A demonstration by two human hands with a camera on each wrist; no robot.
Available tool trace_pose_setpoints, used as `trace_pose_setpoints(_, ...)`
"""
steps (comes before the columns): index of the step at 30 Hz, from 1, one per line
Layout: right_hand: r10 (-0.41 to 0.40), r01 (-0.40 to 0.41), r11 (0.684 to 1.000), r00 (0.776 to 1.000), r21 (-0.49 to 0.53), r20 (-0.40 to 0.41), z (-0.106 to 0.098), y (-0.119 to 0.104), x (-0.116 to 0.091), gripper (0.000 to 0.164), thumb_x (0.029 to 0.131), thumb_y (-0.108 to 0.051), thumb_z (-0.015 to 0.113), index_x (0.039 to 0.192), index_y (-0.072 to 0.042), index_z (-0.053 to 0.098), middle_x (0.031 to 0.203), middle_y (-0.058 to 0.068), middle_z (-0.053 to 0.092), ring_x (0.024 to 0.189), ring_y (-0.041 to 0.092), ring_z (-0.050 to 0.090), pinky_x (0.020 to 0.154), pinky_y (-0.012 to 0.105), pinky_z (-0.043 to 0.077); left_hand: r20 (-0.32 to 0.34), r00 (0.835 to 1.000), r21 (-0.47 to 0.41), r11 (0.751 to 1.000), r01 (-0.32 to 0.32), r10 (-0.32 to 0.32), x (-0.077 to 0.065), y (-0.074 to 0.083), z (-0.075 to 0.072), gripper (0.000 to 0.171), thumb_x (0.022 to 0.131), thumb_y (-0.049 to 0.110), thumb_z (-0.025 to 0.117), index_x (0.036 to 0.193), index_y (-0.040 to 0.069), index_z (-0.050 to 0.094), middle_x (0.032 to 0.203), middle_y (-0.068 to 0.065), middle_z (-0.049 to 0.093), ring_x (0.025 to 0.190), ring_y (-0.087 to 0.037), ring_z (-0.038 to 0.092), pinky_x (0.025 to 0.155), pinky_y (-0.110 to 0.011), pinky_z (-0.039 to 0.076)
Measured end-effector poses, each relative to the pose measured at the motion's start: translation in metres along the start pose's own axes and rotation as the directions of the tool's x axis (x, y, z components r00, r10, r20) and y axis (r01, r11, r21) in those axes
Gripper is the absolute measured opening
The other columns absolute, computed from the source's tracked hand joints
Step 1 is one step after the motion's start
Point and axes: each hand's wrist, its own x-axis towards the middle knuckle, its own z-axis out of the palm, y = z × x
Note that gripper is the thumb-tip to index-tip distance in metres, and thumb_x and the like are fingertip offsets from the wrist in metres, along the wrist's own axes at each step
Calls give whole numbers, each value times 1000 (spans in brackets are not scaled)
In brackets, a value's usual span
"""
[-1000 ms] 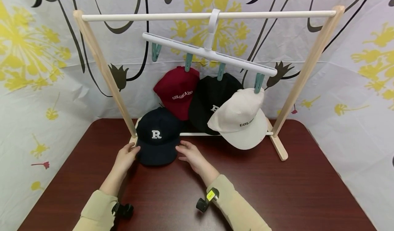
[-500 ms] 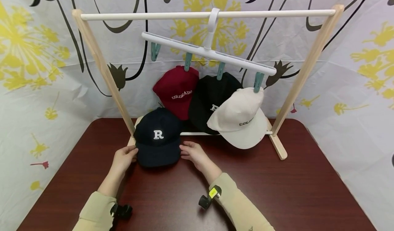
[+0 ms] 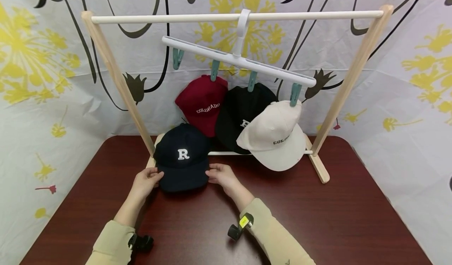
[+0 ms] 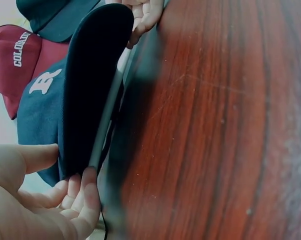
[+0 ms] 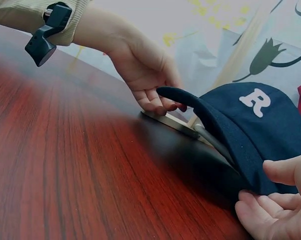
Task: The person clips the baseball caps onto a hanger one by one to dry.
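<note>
A navy baseball cap (image 3: 183, 139) with a white R leans at the rack's left foot, brim toward me. My left hand (image 3: 145, 181) pinches the brim's left edge, thumb above and fingers below, as the left wrist view shows. At the brim's right edge, my right hand (image 5: 283, 200) holds it the same way, thumb on top and fingertips underneath. In the right wrist view the brim stands above the table with a shadow beneath. Behind it hang a red cap (image 3: 201, 104), a black cap (image 3: 233, 108) and a white cap (image 3: 275, 127), each under a green clip.
A white hanger (image 3: 212, 54) tilts down to the right on the rack's top rod (image 3: 310, 16). Its leftmost green clip (image 3: 177, 59) holds nothing. Wooden posts (image 3: 353, 76) flank the caps, and a low white rod (image 3: 226, 153) runs behind them. The dark red table (image 3: 318, 225) spreads in front.
The navy cap has shifted slightly right. My right hand has moved a little right with it, and my left thumb has come in over the brim's edge.
</note>
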Motion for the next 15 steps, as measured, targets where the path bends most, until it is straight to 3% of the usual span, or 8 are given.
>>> trace_pose_setpoints(7,18,-18,1000,1000,0,-21,1,0,-2,44,88,4,63,126,16,46,91,12,58,68,15,60,71,36,55,47,999,-8,1000,7,-7,-3,-2,-1,39,93,9,61,121,-14,47,96,-13,57,73,-9,55,65,-23,49)
trace_pose_setpoints(15,28,-28,1000,999,-7,-35,3,2,-3,41,85,6,65,122,14,49,83,9,58,62,14,58,67,33,55,118,993,13,1000,-12,10,-5,-5,-7,33,92,8,62,114,-11,46,84,-6,54,71,-12,55,66,-27,51)
